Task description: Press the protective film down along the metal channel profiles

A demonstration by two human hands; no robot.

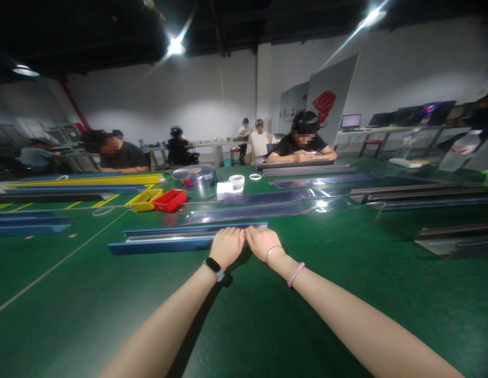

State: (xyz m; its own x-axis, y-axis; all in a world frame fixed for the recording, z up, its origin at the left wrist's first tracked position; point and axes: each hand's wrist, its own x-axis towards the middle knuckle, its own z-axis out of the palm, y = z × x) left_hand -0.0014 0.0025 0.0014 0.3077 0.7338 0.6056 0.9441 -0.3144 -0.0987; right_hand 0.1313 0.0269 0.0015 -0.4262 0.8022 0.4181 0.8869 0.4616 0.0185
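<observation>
A long blue channel-shaped profile (161,245) lies crosswise on the green table, its grey inner side facing up. At its right end, my left hand (228,244) is closed over the near wall, knuckles up. My right hand (263,241) is closed right beside it, the two thumbs almost touching, at the very end of the profile. My palms and most fingertips are hidden, so any small part under them cannot be seen. Just beyond the profile lie clear plastic strips (244,211).
A yellow bin (146,201) and a red bin (170,200) stand left of a clear film roll (194,181). White tape rolls (236,182) sit nearby. More profiles lie left and right (421,197). A person (303,142) sits across the green table (267,325).
</observation>
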